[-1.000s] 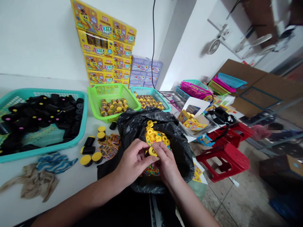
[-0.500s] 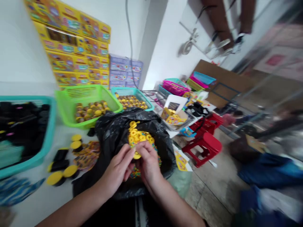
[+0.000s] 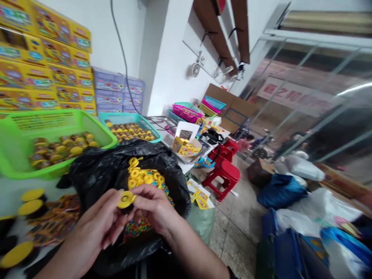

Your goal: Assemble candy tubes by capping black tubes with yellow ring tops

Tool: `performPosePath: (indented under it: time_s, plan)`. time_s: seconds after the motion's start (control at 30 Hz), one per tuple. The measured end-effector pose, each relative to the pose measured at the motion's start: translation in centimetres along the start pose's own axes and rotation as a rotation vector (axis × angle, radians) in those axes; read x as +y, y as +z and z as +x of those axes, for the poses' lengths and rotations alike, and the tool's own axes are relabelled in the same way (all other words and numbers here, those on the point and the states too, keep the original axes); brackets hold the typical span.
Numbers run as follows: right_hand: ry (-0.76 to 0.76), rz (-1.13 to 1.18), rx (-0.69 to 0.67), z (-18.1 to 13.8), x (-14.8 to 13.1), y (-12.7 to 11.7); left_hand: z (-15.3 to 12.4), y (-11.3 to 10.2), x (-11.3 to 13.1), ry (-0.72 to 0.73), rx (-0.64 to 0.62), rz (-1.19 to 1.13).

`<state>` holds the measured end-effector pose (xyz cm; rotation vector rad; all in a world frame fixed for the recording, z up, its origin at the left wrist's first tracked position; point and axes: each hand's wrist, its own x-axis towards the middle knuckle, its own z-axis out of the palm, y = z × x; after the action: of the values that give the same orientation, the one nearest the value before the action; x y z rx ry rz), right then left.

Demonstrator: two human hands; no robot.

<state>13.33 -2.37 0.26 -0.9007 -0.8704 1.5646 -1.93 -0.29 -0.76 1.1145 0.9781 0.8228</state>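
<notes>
My left hand point(image 3: 106, 219) is closed around a small round piece with a yellow flip-top lid point(image 3: 125, 199) and a dark part below it. My right hand point(image 3: 154, 207) pinches the lid's tab from the right side, thumb on the rim. Both hands are above an open black plastic bag point(image 3: 97, 164). Inside the bag lie a heap of yellow plastic lids point(image 3: 142, 177) and many tiny coloured balls point(image 3: 139, 228). My fingers partly hide the dark lower part.
A green basket point(image 3: 58, 116) and a teal basket point(image 3: 157, 131) hold small jars with yellow tops. Yellow-topped black tubs point(image 3: 19, 254) and printed stickers point(image 3: 55, 221) lie at left. Yellow boxes point(image 3: 58, 54) are stacked behind. A red stool point(image 3: 229, 172) stands at right.
The view has swung to the right, so everything appears further left. My hands stay together over the bag, and the lid in them now faces up with dark material beneath it.
</notes>
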Motion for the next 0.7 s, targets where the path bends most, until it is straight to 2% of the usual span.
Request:
performPosePath:
  time_s: [0.13,0.23,0.33,0.53,0.7]
  plan:
    - [0.046,-0.04,0.073,0.1,-0.1,0.4,-0.5,0.4,0.5,0.093,-0.081,0.049]
    - [0.02,-0.093,0.103,0.5,-0.3,0.6,-0.4,0.0,0.7,0.16,-0.116,0.091]
    - [-0.054,-0.155,0.112,0.4,0.0,0.9,-0.5,-0.3,0.7,0.178,-0.111,0.093]
    - [-0.093,-0.225,0.115,-0.3,0.8,1.2,-1.0,-0.5,1.1,0.189,-0.105,0.106]
    - [-0.042,-0.232,0.142,0.0,0.7,0.9,-1.6,-1.5,1.4,0.247,-0.114,0.187]
